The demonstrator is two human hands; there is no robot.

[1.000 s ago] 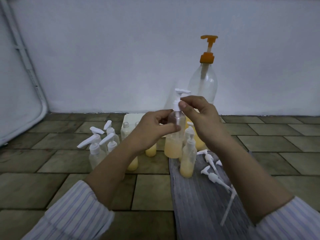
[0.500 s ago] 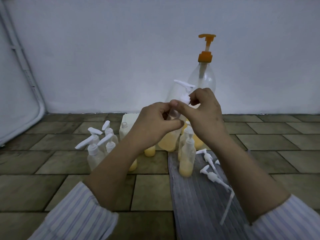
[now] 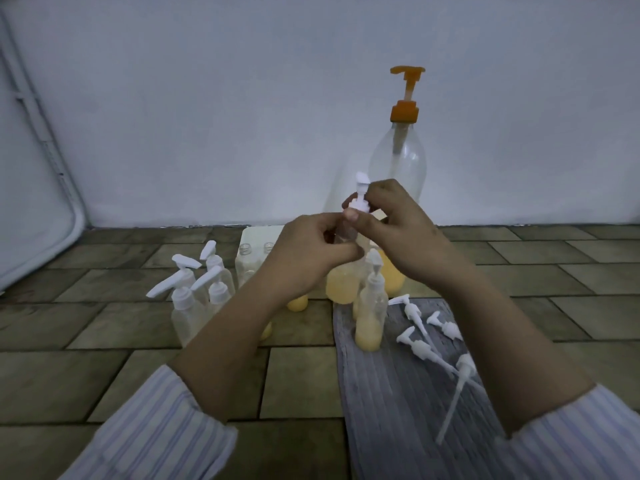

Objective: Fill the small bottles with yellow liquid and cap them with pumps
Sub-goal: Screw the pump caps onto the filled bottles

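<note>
Twisting a white pump [image 3: 360, 199] onto a small bottle [image 3: 344, 271] held above the mat's far edge.
Left hand [image 3: 311, 252] grips the bottle, right hand [image 3: 391, 230] pinches the collar; cross-threading could leak yellow liquid.

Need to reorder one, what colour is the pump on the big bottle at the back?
Orange; the pump on the big bottle shows clearly in the head view.

small bottle [image 3: 341, 284] half-filled yellow, white pump [image 3: 360, 195] atop

Clear glossy plastic big bottle [image 3: 398, 164]; matt white plastic pumps [image 3: 419, 348]; ribbed grey cloth mat [image 3: 391, 393]; matt stone-look floor tiles [image 3: 86, 368].
</note>
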